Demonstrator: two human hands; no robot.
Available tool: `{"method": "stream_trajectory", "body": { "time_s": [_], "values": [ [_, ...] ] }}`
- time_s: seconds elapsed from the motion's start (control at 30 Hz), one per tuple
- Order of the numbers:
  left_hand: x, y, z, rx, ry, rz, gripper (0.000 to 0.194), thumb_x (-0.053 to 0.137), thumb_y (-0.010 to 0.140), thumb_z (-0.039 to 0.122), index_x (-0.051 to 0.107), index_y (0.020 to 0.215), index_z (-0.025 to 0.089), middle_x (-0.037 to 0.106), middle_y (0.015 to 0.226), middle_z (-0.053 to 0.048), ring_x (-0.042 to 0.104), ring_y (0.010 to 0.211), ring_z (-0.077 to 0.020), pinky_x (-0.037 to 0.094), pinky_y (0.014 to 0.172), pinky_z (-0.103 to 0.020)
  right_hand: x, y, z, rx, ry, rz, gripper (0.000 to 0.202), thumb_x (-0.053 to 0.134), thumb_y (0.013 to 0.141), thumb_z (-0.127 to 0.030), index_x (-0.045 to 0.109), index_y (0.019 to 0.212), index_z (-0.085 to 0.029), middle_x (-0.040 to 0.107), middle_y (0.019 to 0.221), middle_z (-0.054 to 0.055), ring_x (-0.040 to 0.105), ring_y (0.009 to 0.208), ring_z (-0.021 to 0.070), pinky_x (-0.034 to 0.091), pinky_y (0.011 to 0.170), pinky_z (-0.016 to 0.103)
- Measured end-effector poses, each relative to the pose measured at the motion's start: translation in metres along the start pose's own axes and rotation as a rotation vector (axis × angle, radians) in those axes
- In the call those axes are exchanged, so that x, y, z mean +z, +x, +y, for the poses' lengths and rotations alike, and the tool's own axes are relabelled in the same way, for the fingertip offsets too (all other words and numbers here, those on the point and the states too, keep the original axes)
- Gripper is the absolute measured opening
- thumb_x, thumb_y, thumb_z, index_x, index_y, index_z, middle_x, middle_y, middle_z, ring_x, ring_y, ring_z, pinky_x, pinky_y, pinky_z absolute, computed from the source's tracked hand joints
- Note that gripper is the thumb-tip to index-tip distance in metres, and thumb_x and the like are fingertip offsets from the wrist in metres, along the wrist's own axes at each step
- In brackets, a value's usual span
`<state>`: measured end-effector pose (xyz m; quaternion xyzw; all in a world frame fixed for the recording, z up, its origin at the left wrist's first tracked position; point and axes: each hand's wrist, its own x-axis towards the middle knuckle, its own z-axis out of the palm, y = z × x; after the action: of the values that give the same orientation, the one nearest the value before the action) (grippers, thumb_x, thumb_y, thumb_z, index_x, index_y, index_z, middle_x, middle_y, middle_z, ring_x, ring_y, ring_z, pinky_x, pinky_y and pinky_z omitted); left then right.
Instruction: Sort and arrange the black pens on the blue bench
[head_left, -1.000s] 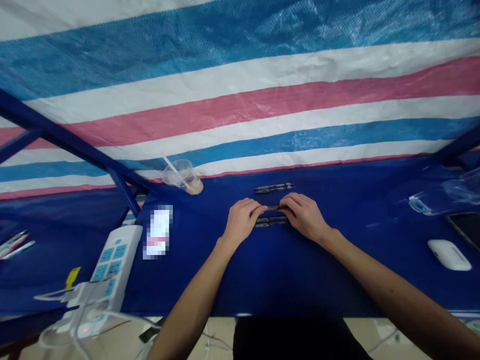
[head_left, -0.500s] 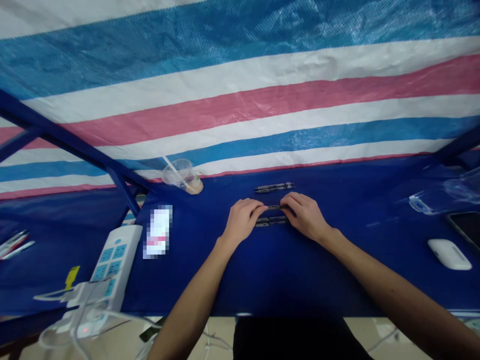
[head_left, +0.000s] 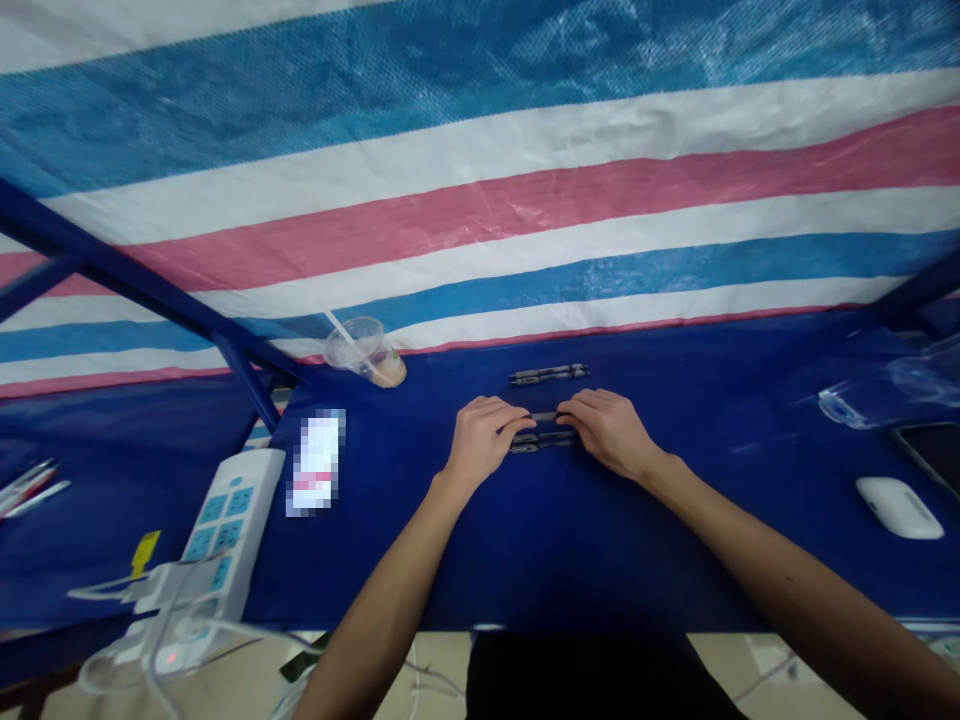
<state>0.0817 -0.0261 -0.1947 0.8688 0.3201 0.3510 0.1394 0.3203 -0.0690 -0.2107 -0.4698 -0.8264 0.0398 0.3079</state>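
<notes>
My left hand [head_left: 481, 441] and my right hand [head_left: 609, 430] meet over the blue table [head_left: 540, 540], each pinching one end of a dark pen [head_left: 545, 415] held just above it. Right beneath the held pen lie two more dark pens [head_left: 541, 443], side by side between my hands. Farther back on the table rests another pair of dark pens [head_left: 549, 374], untouched.
A tipped clear plastic cup with a straw [head_left: 366, 355] lies at the back left. A white power strip [head_left: 217, 530] with cables sits at the left, next to a blurred card [head_left: 316, 462]. A white mouse [head_left: 898, 506], a phone [head_left: 936, 452] and clear plastic [head_left: 877, 395] are at the right.
Both hands have stayed on the pen; my fingers have shifted only slightly and the pen has barely moved.
</notes>
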Motion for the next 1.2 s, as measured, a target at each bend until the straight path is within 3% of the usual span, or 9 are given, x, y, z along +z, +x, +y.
{"method": "stream_trajectory", "body": {
  "time_s": [0.17, 0.27, 0.33, 0.4, 0.53, 0.7, 0.97, 1.2],
  "values": [
    [-0.005, 0.003, 0.002, 0.032, 0.046, 0.029, 0.014, 0.069, 0.097, 0.034, 0.076, 0.092, 0.022, 0.079, 0.088, 0.000, 0.072, 0.077, -0.0164, 0.050, 0.073, -0.034, -0.003, 0.001, -0.004, 0.080, 0.086, 0.095, 0.030, 0.056, 0.104, -0.041, 0.073, 0.092, -0.020, 0.073, 0.080, 0.006, 0.063, 0.071, 0.0194, 0.041, 0.071, 0.035],
    [-0.007, 0.004, 0.002, -0.052, 0.007, 0.102, 0.014, 0.070, 0.096, 0.035, 0.075, 0.094, 0.022, 0.078, 0.087, -0.002, 0.071, 0.078, -0.0167, 0.053, 0.075, -0.033, -0.010, 0.004, -0.008, 0.299, 0.244, 0.200, 0.038, 0.069, 0.092, -0.059, 0.075, 0.087, -0.022, 0.069, 0.070, 0.004, 0.059, 0.064, 0.0191, 0.041, 0.068, 0.034],
    [-0.008, 0.004, 0.002, -0.105, -0.020, 0.125, 0.016, 0.068, 0.098, 0.036, 0.074, 0.095, 0.021, 0.076, 0.086, -0.002, 0.070, 0.077, -0.0166, 0.053, 0.074, -0.031, -0.015, 0.007, -0.009, 0.479, 0.472, 0.209, 0.043, 0.069, 0.089, -0.065, 0.075, 0.088, -0.022, 0.066, 0.066, 0.002, 0.057, 0.061, 0.0190, 0.042, 0.063, 0.033],
    [-0.008, 0.004, 0.001, -0.137, -0.030, 0.123, 0.018, 0.065, 0.099, 0.036, 0.074, 0.096, 0.021, 0.074, 0.084, -0.002, 0.068, 0.076, -0.0164, 0.053, 0.073, -0.031, -0.020, 0.010, -0.008, 0.605, 0.778, 0.173, 0.048, 0.060, 0.093, -0.068, 0.075, 0.091, -0.022, 0.063, 0.062, 0.001, 0.056, 0.058, 0.0183, 0.040, 0.058, 0.031],
    [-0.007, 0.003, 0.001, -0.160, -0.034, 0.101, 0.021, 0.062, 0.101, 0.038, 0.073, 0.097, 0.021, 0.073, 0.086, -0.003, 0.068, 0.077, -0.0168, 0.053, 0.074, -0.031, -0.028, 0.014, -0.002, 0.734, 1.282, 0.013, 0.061, 0.037, 0.099, -0.070, 0.074, 0.101, -0.022, 0.061, 0.063, 0.002, 0.053, 0.052, 0.0171, 0.036, 0.051, 0.031],
    [-0.007, 0.002, 0.001, -0.160, -0.040, 0.073, 0.023, 0.060, 0.102, 0.039, 0.073, 0.098, 0.021, 0.074, 0.087, -0.004, 0.069, 0.080, -0.0177, 0.053, 0.074, -0.032, -0.031, 0.014, 0.003, 0.730, 1.402, -0.126, 0.062, 0.032, 0.099, -0.068, 0.070, 0.106, -0.020, 0.059, 0.066, 0.004, 0.050, 0.052, 0.0189, 0.038, 0.052, 0.034],
    [-0.007, 0.003, 0.005, -0.148, -0.057, 0.053, 0.020, 0.061, 0.102, 0.036, 0.072, 0.099, 0.020, 0.074, 0.090, -0.004, 0.069, 0.082, -0.0176, 0.053, 0.075, -0.031, -0.021, 0.008, 0.008, 0.654, 1.459, -0.079, 0.060, 0.030, 0.098, -0.078, 0.057, 0.091, -0.025, 0.045, 0.058, -0.002, 0.042, 0.049, 0.0175, 0.039, 0.056, 0.034],
    [-0.006, 0.003, 0.006, -0.140, -0.069, 0.036, 0.020, 0.061, 0.102, 0.036, 0.072, 0.098, 0.020, 0.074, 0.091, -0.005, 0.069, 0.084, -0.0177, 0.054, 0.076, -0.031, -0.023, 0.010, 0.006, 0.584, 1.305, -0.045, 0.078, 0.010, 0.097, -0.080, 0.064, 0.091, -0.023, 0.044, 0.054, -0.001, 0.044, 0.048, 0.0177, 0.043, 0.054, 0.035]
  ]
}}
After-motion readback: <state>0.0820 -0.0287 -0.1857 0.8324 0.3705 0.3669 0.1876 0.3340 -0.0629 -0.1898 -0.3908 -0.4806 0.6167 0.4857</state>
